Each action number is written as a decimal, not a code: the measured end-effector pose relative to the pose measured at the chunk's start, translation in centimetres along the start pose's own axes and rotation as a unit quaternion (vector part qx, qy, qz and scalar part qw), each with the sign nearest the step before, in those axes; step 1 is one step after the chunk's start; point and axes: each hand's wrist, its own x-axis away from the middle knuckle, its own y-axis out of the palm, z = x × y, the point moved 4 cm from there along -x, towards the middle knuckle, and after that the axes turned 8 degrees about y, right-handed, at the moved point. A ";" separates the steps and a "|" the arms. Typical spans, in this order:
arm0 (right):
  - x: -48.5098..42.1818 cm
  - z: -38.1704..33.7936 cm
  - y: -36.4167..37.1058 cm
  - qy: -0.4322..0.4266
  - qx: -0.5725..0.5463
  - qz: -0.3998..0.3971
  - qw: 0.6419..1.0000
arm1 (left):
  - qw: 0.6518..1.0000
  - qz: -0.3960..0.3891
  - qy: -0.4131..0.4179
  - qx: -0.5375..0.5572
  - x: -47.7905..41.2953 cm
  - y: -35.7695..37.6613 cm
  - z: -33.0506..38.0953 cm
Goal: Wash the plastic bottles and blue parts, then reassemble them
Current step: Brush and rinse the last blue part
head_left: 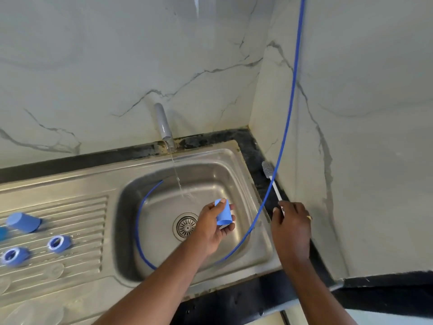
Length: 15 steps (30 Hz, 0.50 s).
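Centre of frame: the left hand (210, 228) holds a tapered, matte blue cap (223, 212) over the sink (234, 151), fingers curled round it, just beside the stream from the tap (164, 123). Centre right: the right hand (293, 226) has its fingers closed on the white handle of a bottle brush (273, 181) lying on the dark table (253, 141). Lower left, on the drainboard (77, 207): a second blue cap (23, 222) on its side and two blue rings (58, 242) with pale inner rims.

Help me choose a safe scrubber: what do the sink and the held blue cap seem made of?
The sink looks like stainless steel: brushed grey sheen, soft reflections, pressed ribs. The blue cap is probably plastic: matte, uniform colour, thin open rim.
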 end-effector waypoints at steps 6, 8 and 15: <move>-0.8 -9.9 5.5 -0.031 -0.206 -0.217 0.954 | 0.994 0.103 0.037 -0.018 -2.6 -3.7 3.9; -1.3 -13.0 9.1 0.009 -0.235 -0.324 0.916 | 0.990 0.118 0.051 -0.051 -3.3 -4.8 5.8; -3.5 -21.5 16.3 0.168 -0.378 -0.500 0.761 | 0.985 0.090 0.117 -0.089 -6.8 -7.0 12.3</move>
